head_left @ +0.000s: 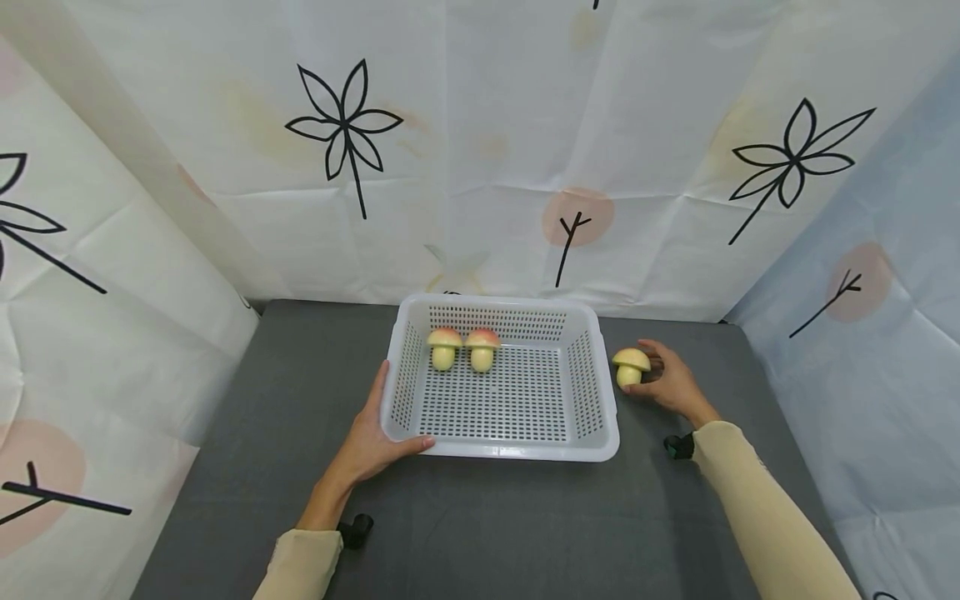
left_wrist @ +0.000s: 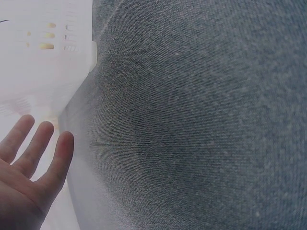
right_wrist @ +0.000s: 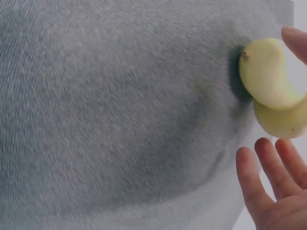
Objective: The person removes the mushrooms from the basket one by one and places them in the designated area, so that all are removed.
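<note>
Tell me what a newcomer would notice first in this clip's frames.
The white perforated plastic basket in the middle of the grey cloth-covered table stands out first, with two mushroom-shaped apple pieces with pink caps upright side by side near its far wall. The left hand rests on its near left corner. Outside to the right, the right hand is at a third, yellow mushroom-shaped piece.

Grey table [head_left: 487,525]: basket [head_left: 501,450], seemingly mushroom [head_left: 630,367].
</note>
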Demonstrator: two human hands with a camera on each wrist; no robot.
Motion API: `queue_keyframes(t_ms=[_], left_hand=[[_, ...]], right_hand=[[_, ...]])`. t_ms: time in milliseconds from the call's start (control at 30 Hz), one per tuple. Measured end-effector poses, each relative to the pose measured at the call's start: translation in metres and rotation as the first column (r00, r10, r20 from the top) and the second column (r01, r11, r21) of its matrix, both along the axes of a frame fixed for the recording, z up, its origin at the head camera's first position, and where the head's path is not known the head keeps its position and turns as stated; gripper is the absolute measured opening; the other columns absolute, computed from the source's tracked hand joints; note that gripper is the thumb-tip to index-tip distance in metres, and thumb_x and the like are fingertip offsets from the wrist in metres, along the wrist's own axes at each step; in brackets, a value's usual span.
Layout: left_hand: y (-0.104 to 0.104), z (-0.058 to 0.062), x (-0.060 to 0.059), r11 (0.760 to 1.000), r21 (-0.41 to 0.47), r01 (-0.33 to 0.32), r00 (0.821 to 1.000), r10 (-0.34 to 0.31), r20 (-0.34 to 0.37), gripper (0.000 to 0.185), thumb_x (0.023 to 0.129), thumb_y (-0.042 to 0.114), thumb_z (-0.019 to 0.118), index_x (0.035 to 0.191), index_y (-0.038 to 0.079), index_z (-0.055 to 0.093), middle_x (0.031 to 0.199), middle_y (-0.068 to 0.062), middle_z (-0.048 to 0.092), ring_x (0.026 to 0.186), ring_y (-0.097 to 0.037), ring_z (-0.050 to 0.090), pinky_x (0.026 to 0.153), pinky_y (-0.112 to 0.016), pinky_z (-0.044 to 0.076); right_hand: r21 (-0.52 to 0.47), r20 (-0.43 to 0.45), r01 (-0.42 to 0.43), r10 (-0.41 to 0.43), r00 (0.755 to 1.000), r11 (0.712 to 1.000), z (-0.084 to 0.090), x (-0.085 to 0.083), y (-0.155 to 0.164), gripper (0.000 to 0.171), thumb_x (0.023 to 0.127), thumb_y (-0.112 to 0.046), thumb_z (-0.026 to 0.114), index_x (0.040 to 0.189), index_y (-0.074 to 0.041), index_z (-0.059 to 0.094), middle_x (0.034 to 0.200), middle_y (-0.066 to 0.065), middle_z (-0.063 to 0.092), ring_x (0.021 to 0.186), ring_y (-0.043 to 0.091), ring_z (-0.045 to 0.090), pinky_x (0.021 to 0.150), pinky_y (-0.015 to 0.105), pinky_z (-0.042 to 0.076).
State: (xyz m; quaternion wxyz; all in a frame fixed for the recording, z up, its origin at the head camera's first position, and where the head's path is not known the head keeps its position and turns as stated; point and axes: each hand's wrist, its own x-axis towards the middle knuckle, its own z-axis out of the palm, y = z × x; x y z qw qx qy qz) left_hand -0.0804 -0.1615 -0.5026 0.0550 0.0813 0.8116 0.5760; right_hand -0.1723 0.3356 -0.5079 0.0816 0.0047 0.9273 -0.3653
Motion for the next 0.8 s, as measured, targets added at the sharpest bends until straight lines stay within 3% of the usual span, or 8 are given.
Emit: queue_keyframes(t_ms=[67, 200, 667, 800], left_hand=[[0.002, 0.009, 0.003, 1.000, -0.008, 0.004, 1.000, -0.004, -0.001, 0.134, 0.071, 0.016, 0.095, 0.164, 0.015, -0.001, 0.160, -0.026, 0.029, 0.122, -0.049, 0.054, 0.096, -0.056, 0.041], [0.003, 0.016, 0.004, 1.000, -0.018, 0.006, 1.000, -0.006, 0.001, 0.133, 0.071, 0.014, 0.094, 0.164, 0.014, -0.001, 0.159, -0.026, 0.032, 0.121, -0.048, 0.055, 0.096, -0.054, 0.042], [0.003, 0.017, 0.005, 1.000, -0.026, 0.003, 1.000, -0.003, -0.005, 0.133, 0.071, 0.014, 0.094, 0.164, 0.013, 0.000, 0.159, -0.026, 0.032, 0.121, -0.048, 0.054, 0.098, -0.056, 0.040], [0.001, 0.009, 0.002, 1.000, -0.020, 0.004, 1.000, -0.004, -0.005, 0.134, 0.070, 0.014, 0.095, 0.164, 0.014, -0.001, 0.159, -0.026, 0.032, 0.121, -0.048, 0.055, 0.097, -0.056, 0.040]], right_hand=[[-0.003, -0.008, -0.005, 0.005, 1.000, 1.000, 0.004, 0.001, 0.002, 0.096, 0.078, -0.010, 0.089, 0.154, 0.005, 0.031, 0.145, 0.037, 0.037, 0.129, 0.054, 0.043, 0.098, 0.062, 0.043], [0.002, -0.035, -0.020, 0.020, 0.999, 1.000, 0.012, 0.003, 0.007, 0.096, 0.080, -0.012, 0.088, 0.154, 0.004, 0.030, 0.147, 0.037, 0.034, 0.131, 0.055, 0.041, 0.097, 0.063, 0.043], [0.041, -0.184, -0.081, 0.087, 0.979, 0.996, 0.062, 0.012, -0.003, 0.087, 0.085, -0.022, 0.085, 0.153, 0.001, 0.037, 0.146, 0.032, 0.041, 0.131, 0.050, 0.040, 0.099, 0.066, 0.037], [0.039, -0.223, -0.101, 0.107, 0.969, 0.994, 0.073, 0.012, -0.012, 0.086, 0.084, -0.024, 0.086, 0.153, 0.000, 0.039, 0.147, 0.029, 0.043, 0.133, 0.048, 0.041, 0.100, 0.065, 0.037]])
